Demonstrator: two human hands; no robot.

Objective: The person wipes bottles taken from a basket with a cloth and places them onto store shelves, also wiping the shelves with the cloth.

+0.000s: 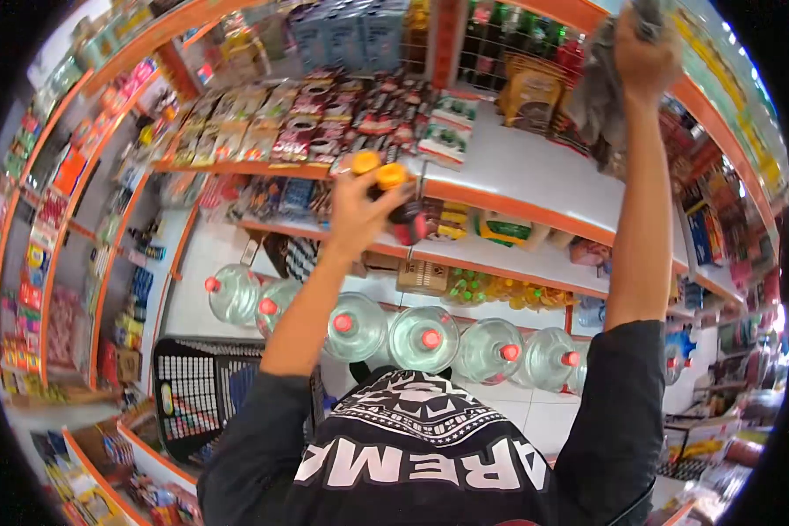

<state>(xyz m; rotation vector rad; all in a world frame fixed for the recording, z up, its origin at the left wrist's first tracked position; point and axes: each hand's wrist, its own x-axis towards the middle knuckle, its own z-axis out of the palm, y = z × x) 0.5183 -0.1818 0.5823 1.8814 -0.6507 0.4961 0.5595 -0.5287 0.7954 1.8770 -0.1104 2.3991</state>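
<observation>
My left hand (pixel 359 213) is wrapped round two small dark bottles (pixel 406 219) with orange-yellow caps, held in front of the shelf edge. Part of the bottles is hidden behind my fingers. Up at the top right, my right hand (pixel 647 57) is closed on a grey cloth (pixel 598 92) that hangs down over the shelf. Close to the bottles, rows of coffee sachets (pixel 311 118) and a green-and-white packet (pixel 450 127) lie on the white shelf (pixel 508 167). Brown-gold packets (pixel 532 95) stand at the back, left of the cloth.
Large clear water jugs (pixel 425 340) with red caps line the floor below the shelves. A black plastic basket (pixel 188 399) stands at lower left. The orange shelf edge (pixel 517 212) runs across in front of me. More stocked shelves (pixel 88 232) rise on the left.
</observation>
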